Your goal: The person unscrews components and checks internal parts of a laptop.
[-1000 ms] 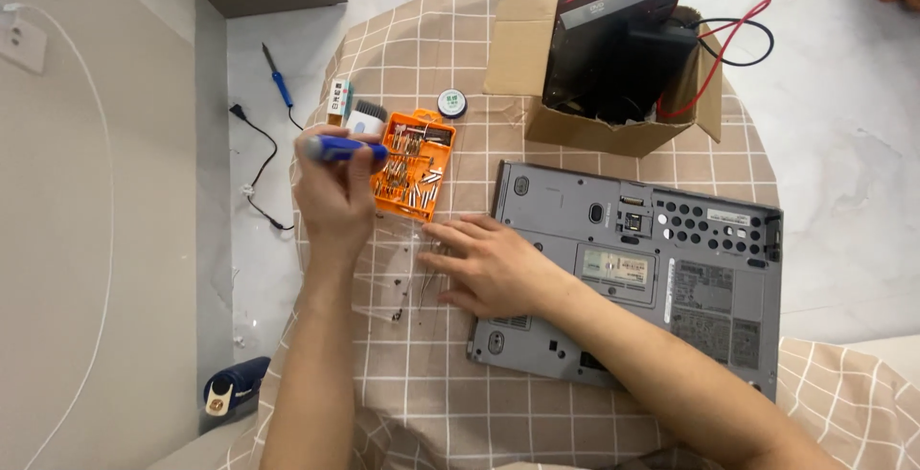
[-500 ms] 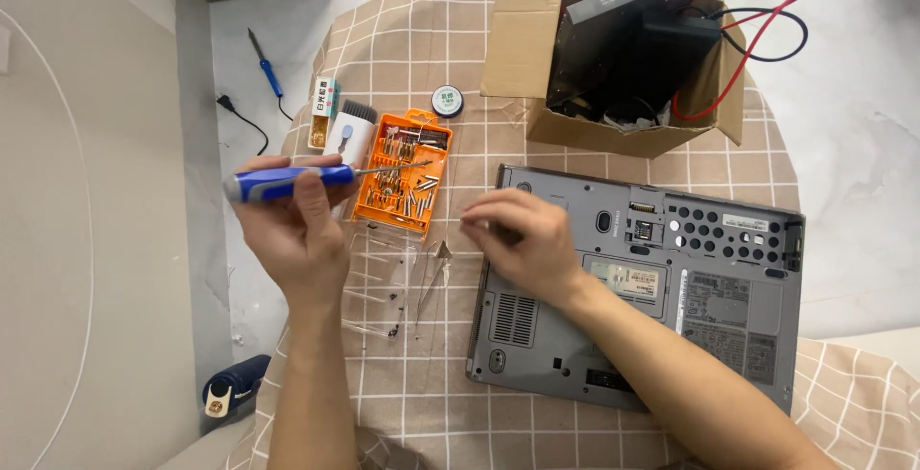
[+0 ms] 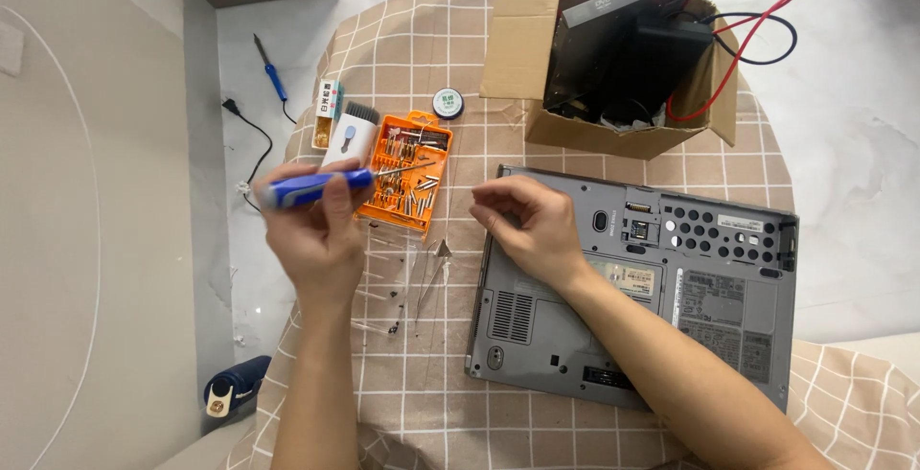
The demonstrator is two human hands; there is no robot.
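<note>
Laptop (image 3: 661,288), upturned on bench, base cover still on; loose screws (image 3: 395,315) left of it. Left hand (image 3: 311,235) grips blue screwdriver (image 3: 311,188); right hand (image 3: 527,226) loosely curled at laptop's corner, contents indiscernible.

Head view — straight down, near table (image 3: 594,68)

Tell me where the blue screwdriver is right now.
In the head view the screwdriver is held level in the left hand, left of centre, its tip over the orange bit case.
</note>
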